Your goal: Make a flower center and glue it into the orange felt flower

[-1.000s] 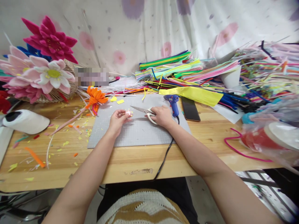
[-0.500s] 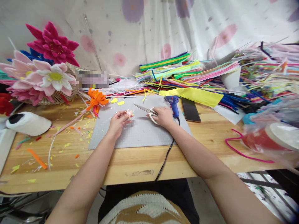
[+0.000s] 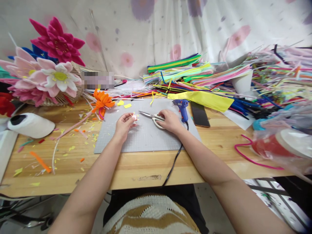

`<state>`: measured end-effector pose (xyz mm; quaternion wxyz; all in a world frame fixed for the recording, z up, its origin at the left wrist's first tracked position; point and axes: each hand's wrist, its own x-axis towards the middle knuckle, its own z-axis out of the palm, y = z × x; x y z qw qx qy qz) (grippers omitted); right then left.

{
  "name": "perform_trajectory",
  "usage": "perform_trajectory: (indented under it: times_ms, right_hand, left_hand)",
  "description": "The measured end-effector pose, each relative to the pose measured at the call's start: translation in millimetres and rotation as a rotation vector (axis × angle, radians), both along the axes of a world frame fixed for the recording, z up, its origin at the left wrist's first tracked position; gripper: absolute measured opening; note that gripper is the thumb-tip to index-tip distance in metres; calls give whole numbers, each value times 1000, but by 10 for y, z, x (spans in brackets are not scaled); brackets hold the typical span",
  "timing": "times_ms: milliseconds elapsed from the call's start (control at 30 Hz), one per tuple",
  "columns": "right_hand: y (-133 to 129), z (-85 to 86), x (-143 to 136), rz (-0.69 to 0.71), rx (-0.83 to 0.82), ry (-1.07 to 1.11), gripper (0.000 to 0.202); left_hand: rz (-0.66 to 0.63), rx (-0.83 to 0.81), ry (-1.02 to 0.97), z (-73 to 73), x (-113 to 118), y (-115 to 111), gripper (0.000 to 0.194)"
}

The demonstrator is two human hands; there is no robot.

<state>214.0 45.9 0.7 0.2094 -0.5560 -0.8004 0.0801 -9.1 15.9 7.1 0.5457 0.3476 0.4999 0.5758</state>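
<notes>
While your left hand (image 3: 123,124) pinches the small pink flower piece (image 3: 133,117) over the grey mat (image 3: 146,136), your right hand (image 3: 170,120) closes on the scissors (image 3: 152,116) lying there. Scraps litter the counter (image 3: 136,169); this piece looks unfinished.

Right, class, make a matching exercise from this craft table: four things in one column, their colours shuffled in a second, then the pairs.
Things:
1. glue gun
2. cutting mat
3. phone
4. small flower beside the mat

Colours:
a. orange
b. black
c. blue
d. grey

Pairs: 1-c, 2-d, 3-b, 4-a
</notes>
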Motion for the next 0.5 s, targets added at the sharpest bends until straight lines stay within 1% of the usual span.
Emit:
perform_trajectory:
  times_ms: [167, 200, 267, 367, 500]
  right_hand:
    - [7, -41, -2, -123, 40, 15, 23]
    - [5, -38, 1, -122, 44, 20, 23]
    - [-3, -22, 9, -76, 43, 32, 22]
    - [-13, 6, 17, -12, 41, 63, 20]
    - [-14, 12, -3, -32, 81, 77, 25]
  left_hand:
    - [-30, 9, 1, -2, -9, 1, 36]
    - [-27, 10, -8, -2, -12, 3, 37]
    - [-17, 15, -15, -3, -15, 9, 39]
    - [11, 64, 43, -9, -11, 15, 47]
    - [27, 133, 141, -23, -4, 16, 50]
